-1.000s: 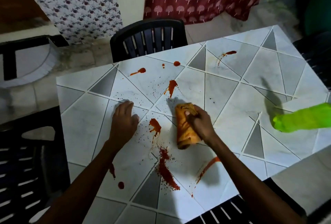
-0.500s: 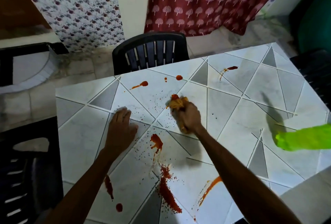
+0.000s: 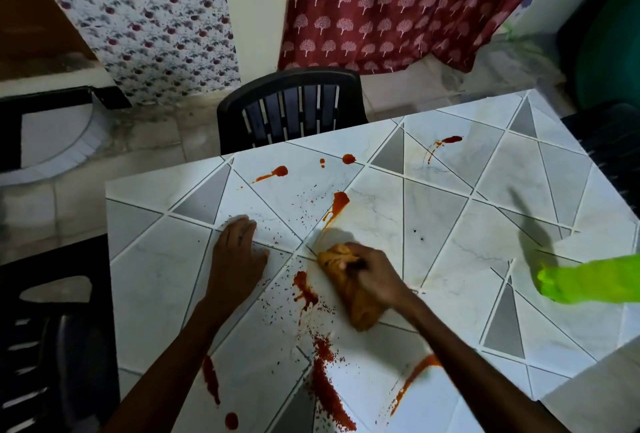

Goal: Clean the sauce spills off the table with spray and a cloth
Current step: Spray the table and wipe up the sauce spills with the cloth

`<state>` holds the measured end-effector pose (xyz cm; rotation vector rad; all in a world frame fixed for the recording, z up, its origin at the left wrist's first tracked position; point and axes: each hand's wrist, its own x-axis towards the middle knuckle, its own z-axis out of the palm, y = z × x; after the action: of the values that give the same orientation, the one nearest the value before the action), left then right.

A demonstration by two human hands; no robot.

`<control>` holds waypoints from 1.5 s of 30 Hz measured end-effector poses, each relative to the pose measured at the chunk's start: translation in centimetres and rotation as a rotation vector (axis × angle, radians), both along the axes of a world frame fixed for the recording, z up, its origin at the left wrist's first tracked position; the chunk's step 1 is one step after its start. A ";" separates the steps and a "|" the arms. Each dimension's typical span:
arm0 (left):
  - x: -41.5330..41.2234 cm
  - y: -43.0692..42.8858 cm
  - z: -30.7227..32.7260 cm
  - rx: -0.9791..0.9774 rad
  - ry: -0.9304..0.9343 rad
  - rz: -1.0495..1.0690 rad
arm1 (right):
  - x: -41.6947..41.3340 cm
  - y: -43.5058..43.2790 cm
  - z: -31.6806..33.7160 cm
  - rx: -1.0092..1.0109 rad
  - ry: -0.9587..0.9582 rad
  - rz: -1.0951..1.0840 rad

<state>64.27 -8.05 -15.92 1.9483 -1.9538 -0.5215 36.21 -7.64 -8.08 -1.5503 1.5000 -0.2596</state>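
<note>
The only container in view is the spray bottle [image 3: 588, 282], near the table's right edge and well apart from both hands; it shows as a glaring green blur, the frame cuts off its far end, and what it holds cannot be made out; whether it stands or leans is also unclear.

The right hand [image 3: 375, 277] has its fingers curled round a bunched orange-brown cloth [image 3: 356, 308] and presses it onto the table [image 3: 450, 225] near the middle; the hand covers the cloth's upper part; a red sauce blot [image 3: 337, 206] lies just beyond it towards the far edge; another blot [image 3: 304, 289] sits just beside it on the left.

The left hand [image 3: 237, 252] rests palm-down with fingers straight and close together, nearer the left edge, holding nothing.

A long gritty smear [image 3: 327, 387] and an orange streak [image 3: 412, 380] run towards the near edge, where the frame cuts them off; the right forearm hides part of the streak; smaller drops [image 3: 348, 158] dot the far edge, and one splash [image 3: 446, 141] lies towards the far right corner.

A black chair [image 3: 294, 103] stands at the far edge, its seat hidden by the table.
</note>
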 end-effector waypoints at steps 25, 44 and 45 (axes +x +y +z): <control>3.9 0.1 -0.1 0.036 0.028 -0.002 | 6.8 -8.3 -0.9 -0.034 0.123 0.370; 5.2 3.7 1.1 0.073 0.058 0.049 | 4.4 -7.3 0.4 0.026 -0.059 -0.040; 5.4 4.0 1.1 0.078 0.049 0.059 | 5.4 -8.6 0.4 0.004 -0.048 -0.060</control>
<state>69.69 -4.07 -14.78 2.0135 -1.8666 -0.6328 41.65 -16.29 -7.66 -1.4872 1.5094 -0.3258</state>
